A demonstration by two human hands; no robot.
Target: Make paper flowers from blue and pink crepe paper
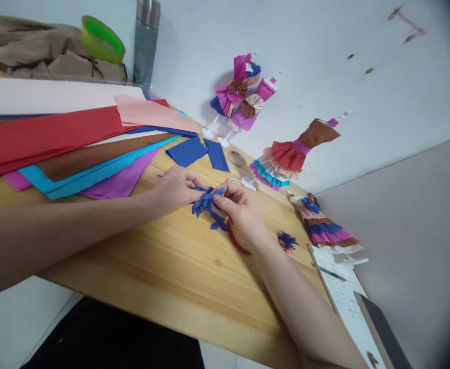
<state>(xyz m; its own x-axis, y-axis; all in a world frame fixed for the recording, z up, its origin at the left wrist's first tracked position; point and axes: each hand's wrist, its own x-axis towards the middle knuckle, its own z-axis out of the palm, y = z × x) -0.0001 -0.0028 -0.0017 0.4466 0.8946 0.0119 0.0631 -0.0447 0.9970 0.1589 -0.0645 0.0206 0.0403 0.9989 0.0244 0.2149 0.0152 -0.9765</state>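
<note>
A blue paper strip with petal-like cuts (205,204) is stretched between my hands, its end dangling over the wooden table (171,261). My left hand (179,188) pinches it from the left, fingers closed. On the other side my right hand (240,205) holds it between thumb and fingers. Red-handled scissors (236,240) lie beneath my right hand, partly hidden by it. Two flat blue paper pieces (186,151) rest just beyond my hands.
Coloured paper sheets (48,130) cover the left side. Small paper dresses on stands (300,148) line the wall. A blue flower (287,240), a written sheet (340,287), tape (236,159) and a bottle (146,43) are around.
</note>
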